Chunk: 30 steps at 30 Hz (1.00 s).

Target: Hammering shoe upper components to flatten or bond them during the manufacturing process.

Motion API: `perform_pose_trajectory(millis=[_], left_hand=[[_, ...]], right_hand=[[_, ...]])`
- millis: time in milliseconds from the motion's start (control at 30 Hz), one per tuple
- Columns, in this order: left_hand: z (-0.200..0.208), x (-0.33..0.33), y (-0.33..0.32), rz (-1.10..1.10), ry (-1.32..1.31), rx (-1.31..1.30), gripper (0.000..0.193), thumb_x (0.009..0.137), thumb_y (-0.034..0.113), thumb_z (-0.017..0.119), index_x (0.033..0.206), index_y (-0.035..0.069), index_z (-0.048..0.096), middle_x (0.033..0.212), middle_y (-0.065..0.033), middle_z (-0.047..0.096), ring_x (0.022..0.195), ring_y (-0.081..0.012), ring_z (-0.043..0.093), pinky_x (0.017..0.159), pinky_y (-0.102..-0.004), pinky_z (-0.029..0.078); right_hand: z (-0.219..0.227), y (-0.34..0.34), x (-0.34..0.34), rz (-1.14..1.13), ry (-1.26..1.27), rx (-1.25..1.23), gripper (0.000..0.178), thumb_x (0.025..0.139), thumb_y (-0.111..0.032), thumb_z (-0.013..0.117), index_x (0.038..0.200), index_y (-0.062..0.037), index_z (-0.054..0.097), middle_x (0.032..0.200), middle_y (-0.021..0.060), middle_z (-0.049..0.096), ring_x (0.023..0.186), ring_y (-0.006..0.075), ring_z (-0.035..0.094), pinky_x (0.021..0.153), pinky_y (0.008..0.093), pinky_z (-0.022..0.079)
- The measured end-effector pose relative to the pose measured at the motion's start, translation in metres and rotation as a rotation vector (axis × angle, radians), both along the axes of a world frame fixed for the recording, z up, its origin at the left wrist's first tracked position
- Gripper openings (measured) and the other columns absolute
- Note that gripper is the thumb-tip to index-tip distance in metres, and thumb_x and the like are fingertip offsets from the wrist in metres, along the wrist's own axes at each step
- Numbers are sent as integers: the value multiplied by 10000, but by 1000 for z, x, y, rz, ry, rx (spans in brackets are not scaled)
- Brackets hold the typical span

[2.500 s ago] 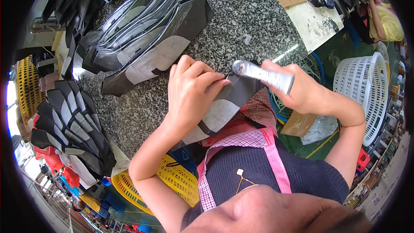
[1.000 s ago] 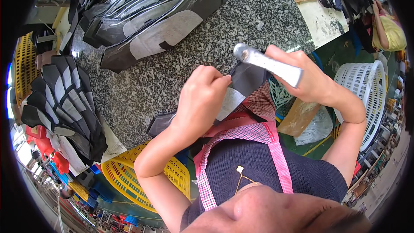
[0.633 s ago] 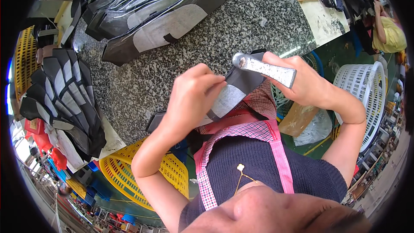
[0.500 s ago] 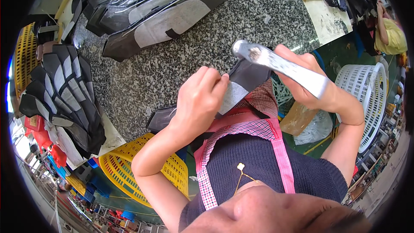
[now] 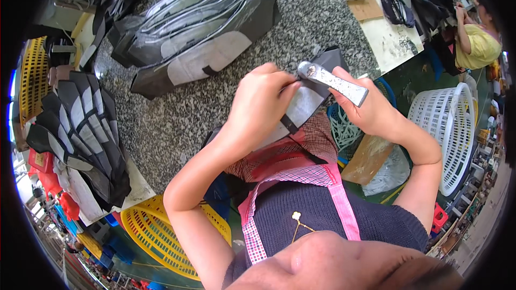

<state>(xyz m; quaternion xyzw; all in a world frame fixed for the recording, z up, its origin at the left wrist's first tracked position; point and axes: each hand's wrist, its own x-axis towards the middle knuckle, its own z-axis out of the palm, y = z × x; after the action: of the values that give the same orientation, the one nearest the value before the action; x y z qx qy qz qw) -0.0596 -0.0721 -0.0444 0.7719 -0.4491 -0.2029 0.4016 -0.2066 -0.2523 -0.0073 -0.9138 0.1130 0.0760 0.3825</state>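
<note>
My right hand (image 5: pixel 371 108) grips a hammer (image 5: pixel 337 85) by its handle, most of which the fingers hide. The worn silver head lies low over a black flat panel (image 5: pixel 307 106) with a grey patch; I cannot tell whether they touch. My left hand (image 5: pixel 259 99) pinches the panel's upper edge beside the hammer's small end. This panel lies at the near edge of the speckled stone table (image 5: pixel 166 123), partly over the apron, and its left part is hidden by my left forearm. Farther back rests a pile of similar black panels with grey patches (image 5: pixel 209 56).
More panels (image 5: pixel 86 123) are fanned out at the left. Below them is a yellow basket (image 5: pixel 161 236). At the right stand a white basket (image 5: pixel 443 129) and a blue basket (image 5: pixel 346 129) with pale strips. A person in yellow (image 5: pixel 475 45) sits far right.
The hammer, blurred before, has come lower over the panel with my right hand. My left hand and the panel have shifted a little right. The whole view has moved slightly.
</note>
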Motion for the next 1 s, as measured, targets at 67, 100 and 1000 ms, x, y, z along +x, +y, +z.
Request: perform_pose_trajectory(millis=[67,100,1000], left_hand=[[9,8,13,28,242,126,182,841,95,773,993,-4,760,807,-113,672,701,-173,662,659,-284,530],[10,8,16,54,332,147,197,830,91,785,1002,-1,762,816,-108,679,713,-153,665,668,-273,533],[1,-18,49,55,-152,-20,165,760,31,762,922,13,742,822,-96,625,779,-262,625,664,-376,522]], right_hand=[[-3,-2,-2,4,-115,32,238,1024,-211,508,1101,11,552,768,255,595,768,485,598,608,497,493],[-4,-5,-2,-11,-115,34,238,1024,-211,508,1101,11,552,768,255,595,768,485,598,608,497,493],[19,5,6,49,-351,143,127,932,-27,564,1050,18,547,731,203,551,764,432,651,590,371,499]])
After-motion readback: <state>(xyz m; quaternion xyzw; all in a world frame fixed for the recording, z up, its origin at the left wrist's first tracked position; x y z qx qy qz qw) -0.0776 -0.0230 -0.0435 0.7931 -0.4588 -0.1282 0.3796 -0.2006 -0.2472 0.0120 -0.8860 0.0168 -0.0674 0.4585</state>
